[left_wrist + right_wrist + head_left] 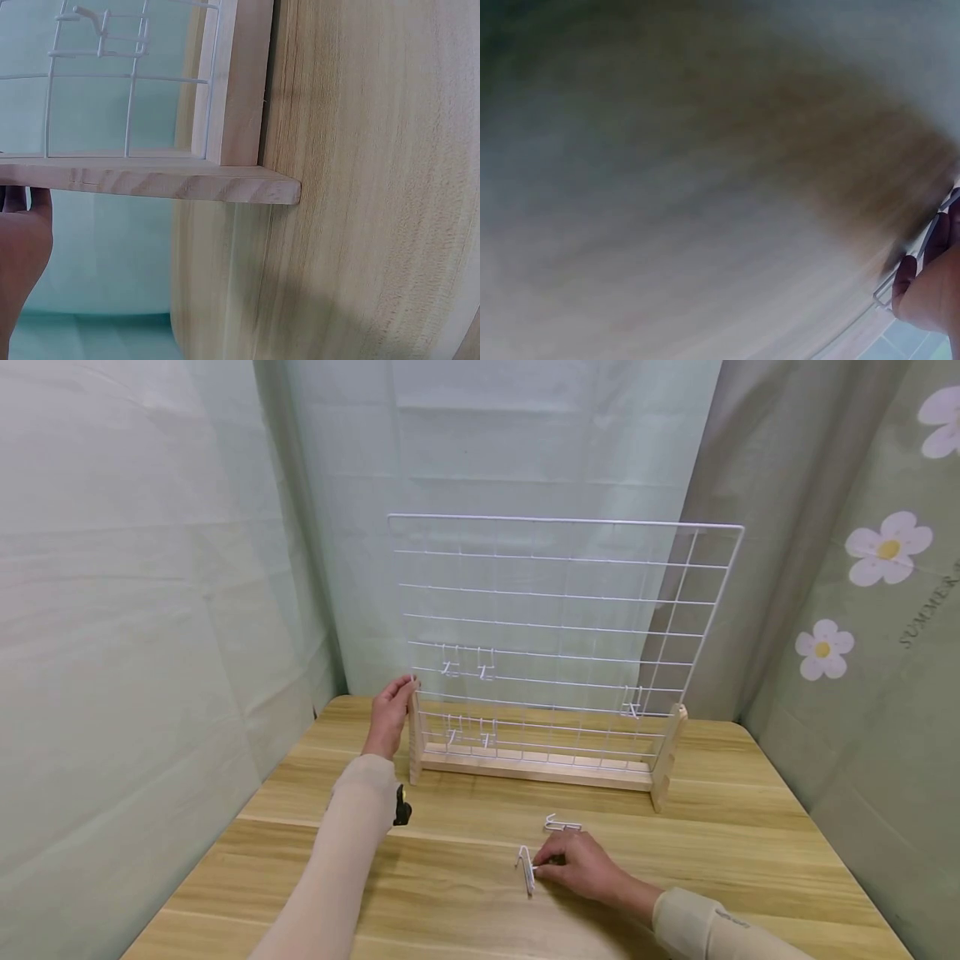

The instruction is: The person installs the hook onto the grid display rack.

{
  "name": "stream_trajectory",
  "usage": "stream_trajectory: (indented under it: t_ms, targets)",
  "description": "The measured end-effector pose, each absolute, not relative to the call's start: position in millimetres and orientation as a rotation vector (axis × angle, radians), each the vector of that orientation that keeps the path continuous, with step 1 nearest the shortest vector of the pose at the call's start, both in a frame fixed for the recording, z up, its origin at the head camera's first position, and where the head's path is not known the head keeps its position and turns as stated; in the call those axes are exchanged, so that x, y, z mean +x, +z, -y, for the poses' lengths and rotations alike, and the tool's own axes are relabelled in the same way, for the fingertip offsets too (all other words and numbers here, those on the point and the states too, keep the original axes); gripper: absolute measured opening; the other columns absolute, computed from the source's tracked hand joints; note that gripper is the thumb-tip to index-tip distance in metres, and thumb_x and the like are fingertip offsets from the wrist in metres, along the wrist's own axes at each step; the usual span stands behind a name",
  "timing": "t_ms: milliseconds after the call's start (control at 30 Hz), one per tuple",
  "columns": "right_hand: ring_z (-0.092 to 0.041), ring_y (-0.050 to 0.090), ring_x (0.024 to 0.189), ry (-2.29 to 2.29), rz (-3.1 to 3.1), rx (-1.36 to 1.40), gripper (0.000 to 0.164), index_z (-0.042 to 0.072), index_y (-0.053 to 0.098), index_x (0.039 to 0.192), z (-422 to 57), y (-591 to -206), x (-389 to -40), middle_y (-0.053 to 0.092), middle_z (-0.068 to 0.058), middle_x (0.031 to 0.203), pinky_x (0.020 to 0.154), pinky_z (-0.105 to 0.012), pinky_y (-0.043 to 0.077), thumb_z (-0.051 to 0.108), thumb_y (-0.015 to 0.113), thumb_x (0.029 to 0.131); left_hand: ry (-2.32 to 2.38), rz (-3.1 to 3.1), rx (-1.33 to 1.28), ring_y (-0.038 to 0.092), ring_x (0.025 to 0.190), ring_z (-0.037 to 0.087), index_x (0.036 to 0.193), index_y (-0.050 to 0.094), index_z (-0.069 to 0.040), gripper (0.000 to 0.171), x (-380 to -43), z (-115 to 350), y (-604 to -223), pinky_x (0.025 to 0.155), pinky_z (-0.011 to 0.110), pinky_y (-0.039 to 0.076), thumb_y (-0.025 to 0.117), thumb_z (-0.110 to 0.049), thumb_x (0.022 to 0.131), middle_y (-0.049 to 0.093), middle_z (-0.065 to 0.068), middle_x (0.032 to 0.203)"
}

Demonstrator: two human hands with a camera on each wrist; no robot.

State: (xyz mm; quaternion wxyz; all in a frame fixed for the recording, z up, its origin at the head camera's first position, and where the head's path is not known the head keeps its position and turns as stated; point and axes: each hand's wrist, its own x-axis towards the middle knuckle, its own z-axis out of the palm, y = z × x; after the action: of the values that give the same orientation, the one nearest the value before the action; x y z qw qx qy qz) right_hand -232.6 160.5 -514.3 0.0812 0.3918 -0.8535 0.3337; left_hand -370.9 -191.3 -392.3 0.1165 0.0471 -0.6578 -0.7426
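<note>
A white wire grid rack stands upright in a pale wooden base. At its left side, my left hand holds the top of the wooden upright; in the left wrist view the fingers reach that board's edge and are partly out of frame. My right hand pinches a white wire hook between thumb and fingers, low over the tabletop in front of the rack. Another white hook lies just beyond this hand. The right wrist view is largely blurred, with the fingers at its right edge.
Several white hooks hang on the grid: two at mid-height on the left, two lower down, and one on the right. The wooden table is backed by pale green curtains, with a flowered cloth at the right.
</note>
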Motion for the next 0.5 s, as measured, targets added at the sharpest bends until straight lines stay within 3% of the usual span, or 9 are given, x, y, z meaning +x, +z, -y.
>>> stream_trajectory:
  t_ms: [500]
  targets:
    - [-0.003, 0.057, 0.084, 1.055, 2.614, 1.116, 0.005, 0.023, 0.075, 0.085, -159.1, -509.1, -230.7, 0.065, 0.022, 0.082, 0.079, -0.03, 0.048, 0.019, 0.077, 0.086, -2.204, 1.991, 0.153, 0.04, 0.138, 0.024, 0.145, 0.047, -0.006, 0.045, -348.4, 186.0, -368.6, 0.113, 0.037, 0.032, 0.053, -0.024, 0.104, 0.044, 0.01, 0.15]
